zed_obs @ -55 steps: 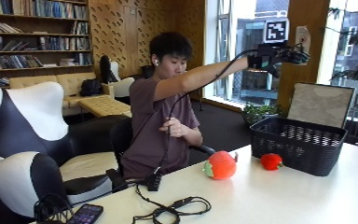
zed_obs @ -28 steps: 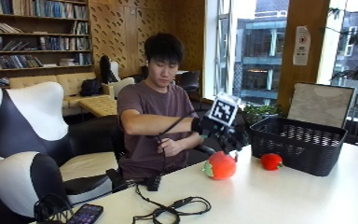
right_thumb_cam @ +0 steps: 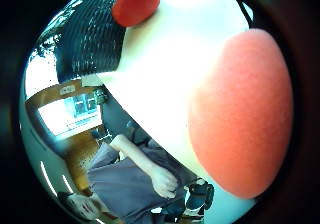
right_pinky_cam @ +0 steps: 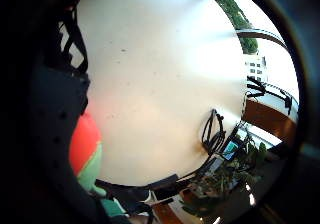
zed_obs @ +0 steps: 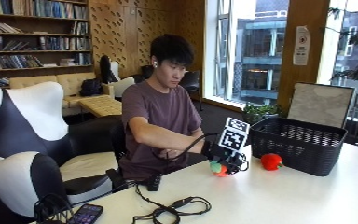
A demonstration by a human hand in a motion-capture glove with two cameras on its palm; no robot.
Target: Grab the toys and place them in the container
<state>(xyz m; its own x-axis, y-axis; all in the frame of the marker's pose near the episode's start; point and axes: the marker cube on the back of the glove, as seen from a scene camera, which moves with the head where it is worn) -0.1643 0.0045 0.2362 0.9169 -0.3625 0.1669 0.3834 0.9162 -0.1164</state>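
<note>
A round orange-red toy with a green part (zed_obs: 216,169) lies on the white table (zed_obs: 291,196) in front of the person. My gloved right hand (zed_obs: 219,153) sits on top of it, fingers curled down round it. The toy (right_thumb_cam: 240,114) fills much of the thumb side palm view, and its red and green side (right_pinky_cam: 84,144) shows against the glove in the other palm view. A smaller red toy (zed_obs: 271,161) (right_thumb_cam: 135,4) lies on the table right beside the black mesh basket (zed_obs: 300,144) (right_thumb_cam: 95,39), which stands open to the right.
A coil of black cable (zed_obs: 173,207) (right_pinky_cam: 212,131) and a phone (zed_obs: 85,214) lie near the table's front left edge. The person's bare left hand (right_thumb_cam: 162,181) stays at the table edge near their body. A pale board leans behind the basket.
My right hand has come down from high above the basket, across to the left, and now sits on the orange-red toy. Neither toy nor the basket has moved.
</note>
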